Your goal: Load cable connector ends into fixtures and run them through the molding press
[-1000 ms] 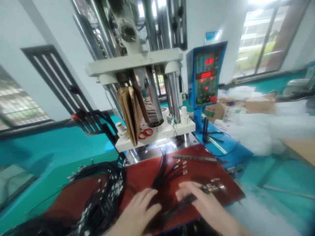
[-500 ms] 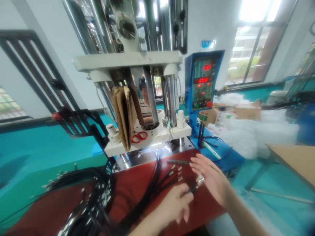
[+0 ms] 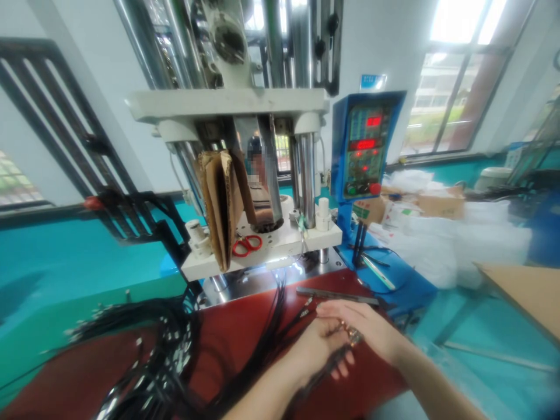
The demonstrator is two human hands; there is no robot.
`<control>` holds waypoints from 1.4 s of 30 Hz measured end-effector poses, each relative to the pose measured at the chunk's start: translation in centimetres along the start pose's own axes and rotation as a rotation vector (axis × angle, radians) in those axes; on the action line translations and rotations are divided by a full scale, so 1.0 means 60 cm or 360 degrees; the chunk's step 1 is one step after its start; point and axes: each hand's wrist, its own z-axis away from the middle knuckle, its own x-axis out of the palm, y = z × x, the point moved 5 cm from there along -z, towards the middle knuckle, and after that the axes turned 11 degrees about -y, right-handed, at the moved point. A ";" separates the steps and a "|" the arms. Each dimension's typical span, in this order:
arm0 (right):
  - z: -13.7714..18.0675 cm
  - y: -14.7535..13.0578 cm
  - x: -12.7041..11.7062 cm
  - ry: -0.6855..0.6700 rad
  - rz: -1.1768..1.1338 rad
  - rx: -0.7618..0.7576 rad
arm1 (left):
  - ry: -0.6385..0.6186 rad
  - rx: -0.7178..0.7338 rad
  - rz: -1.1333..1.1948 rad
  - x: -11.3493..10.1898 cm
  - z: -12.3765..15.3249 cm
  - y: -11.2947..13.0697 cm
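Note:
My left hand [image 3: 321, 347] is closed round a small bunch of black cables [image 3: 318, 376], over the red table top. Metal connector ends [image 3: 355, 335] of the bunch stick out past its fingers. My right hand [image 3: 370, 326] lies over those ends with its fingers stretched out, tips by the left hand's knuckles; its palm is hidden. More black cables [image 3: 269, 335] lie on the table to the left, with metal ends [image 3: 305, 312] near my right fingertips. A dark metal bar [image 3: 335, 293] lies just beyond the right hand.
A white press [image 3: 262, 236] stands behind the red table [image 3: 231, 324]. Folded cardboard [image 3: 221, 216] and red-handled scissors [image 3: 247, 245] rest on its lower plate. At right is a blue control box [image 3: 366, 146]. A big coil of black cables [image 3: 170, 350] lies at left.
My right hand has come down and left onto the cable ends, near my left hand's fingers. The dark bar shows more of its length. My view has shifted slightly.

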 end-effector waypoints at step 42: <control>-0.056 0.047 -0.063 0.0099 0.0901 0.0159 | 0.0411 0.0283 0.0280 -0.048 -0.032 -0.022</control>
